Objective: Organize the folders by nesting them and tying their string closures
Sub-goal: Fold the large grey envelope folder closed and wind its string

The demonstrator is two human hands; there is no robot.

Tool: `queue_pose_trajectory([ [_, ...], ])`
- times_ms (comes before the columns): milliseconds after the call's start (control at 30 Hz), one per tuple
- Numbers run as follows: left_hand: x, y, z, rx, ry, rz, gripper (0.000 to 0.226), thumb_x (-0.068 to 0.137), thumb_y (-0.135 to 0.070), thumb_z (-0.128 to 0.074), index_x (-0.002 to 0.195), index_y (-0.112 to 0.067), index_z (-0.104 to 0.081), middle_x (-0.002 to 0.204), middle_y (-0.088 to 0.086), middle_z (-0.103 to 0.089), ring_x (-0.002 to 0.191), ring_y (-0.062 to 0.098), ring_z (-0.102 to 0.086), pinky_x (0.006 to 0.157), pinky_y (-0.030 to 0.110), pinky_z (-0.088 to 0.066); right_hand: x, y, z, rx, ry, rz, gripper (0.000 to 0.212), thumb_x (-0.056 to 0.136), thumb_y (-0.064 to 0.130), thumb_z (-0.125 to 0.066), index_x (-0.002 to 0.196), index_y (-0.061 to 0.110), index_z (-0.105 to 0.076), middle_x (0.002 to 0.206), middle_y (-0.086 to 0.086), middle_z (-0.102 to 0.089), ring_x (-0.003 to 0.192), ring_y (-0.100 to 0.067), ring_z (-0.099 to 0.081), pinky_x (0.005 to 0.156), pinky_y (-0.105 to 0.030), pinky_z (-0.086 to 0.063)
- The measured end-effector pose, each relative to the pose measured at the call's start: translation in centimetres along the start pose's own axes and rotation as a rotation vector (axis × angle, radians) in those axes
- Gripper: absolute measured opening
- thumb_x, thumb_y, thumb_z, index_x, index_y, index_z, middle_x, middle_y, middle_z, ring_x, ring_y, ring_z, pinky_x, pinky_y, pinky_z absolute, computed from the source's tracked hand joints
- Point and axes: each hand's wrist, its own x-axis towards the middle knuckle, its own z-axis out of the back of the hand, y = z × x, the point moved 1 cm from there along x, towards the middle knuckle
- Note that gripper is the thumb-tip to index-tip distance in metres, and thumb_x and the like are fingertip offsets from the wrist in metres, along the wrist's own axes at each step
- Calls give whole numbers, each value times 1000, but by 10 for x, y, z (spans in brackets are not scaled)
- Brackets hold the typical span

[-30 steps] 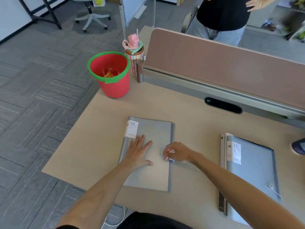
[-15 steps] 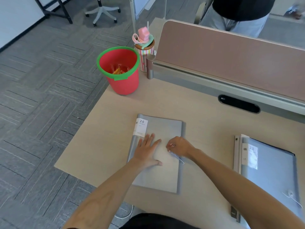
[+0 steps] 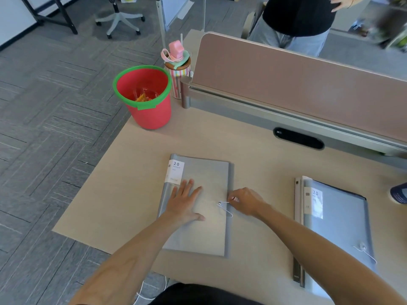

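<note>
On desk [image 3: 132, 194], centre: grey folder [image 3: 204, 234] is lying flat, closed | I'm pressing my left hand [image 3: 184, 203] on its cover, fingers spread | my right hand [image 3: 244, 200] is pinching the string [image 3: 225, 209] beside the button [image 3: 219, 203] at its right edge | second folder [image 3: 339, 227] is lying well right; bucket [image 3: 147, 100] is sitting far-left

You have a single view, worn on your head, looking forward and steeply down onto the desk [image 3: 136, 194]. It sits close above the near desk edge, your forearms entering from the bottom. It faces the desk's partition [image 3: 297, 84] at the far side; floor shows left of the desk.
</note>
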Motion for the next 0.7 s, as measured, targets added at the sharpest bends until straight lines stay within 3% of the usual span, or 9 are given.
queue_pose_trajectory([
  [100,-1,-2,3,21,12,6,108,73,-65,-68,154,-30,-6,163,5,16,149,27,17,120,48,3,-9,0,-7,-137,25,114,26,92,26,-42,101,22,-66,108,-2,-68,104,-24,-60,81,-31,-45],
  [300,-2,-4,5,31,25,12,107,73,-65,-67,154,-31,-5,163,6,16,149,27,17,120,48,3,-17,6,-13,-274,-11,267,19,93,15,-44,94,14,-62,101,-6,-64,100,-26,-58,79,-37,-46],
  [400,-3,-4,5,28,13,7,106,73,-63,-68,154,-30,-7,163,6,15,150,28,16,121,48,2,-17,15,-17,-304,-19,330,21,97,23,-45,101,11,-61,105,-9,-63,103,-27,-58,81,-38,-47],
  [700,-4,-5,5,34,5,2,104,75,-62,-67,154,-30,-7,163,7,13,150,29,15,121,49,2,2,49,-19,-443,-10,317,30,95,22,-40,106,1,-59,109,-18,-64,102,-35,-60,82,-42,-48],
])
